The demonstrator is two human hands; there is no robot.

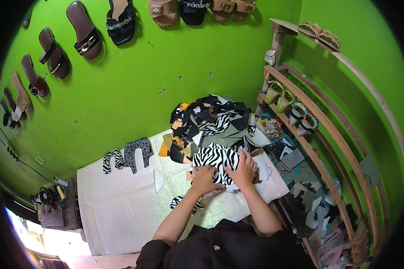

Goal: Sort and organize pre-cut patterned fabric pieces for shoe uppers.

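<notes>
A zebra-print piece of fabric (216, 157) is between my two hands at the right part of the white table (121, 197). My left hand (205, 180) is closed on its near left edge, thumb toward the middle. My right hand (243, 170) grips its right side, thumb lying on the print. The fabric's underside is hidden. Just left of my left forearm lies a smaller zebra-print piece (177, 201), partly covered by the arm. White scraps (261, 168) lie beside my right hand.
A heap of mixed offcuts (202, 119) rises behind the fabric. A zebra-print cutout (113, 161) and a grey patterned cutout (138, 152) lie at the far left of the table. Wooden racks (318, 98) with shoes stand right; a sewing machine (47, 197) stands left.
</notes>
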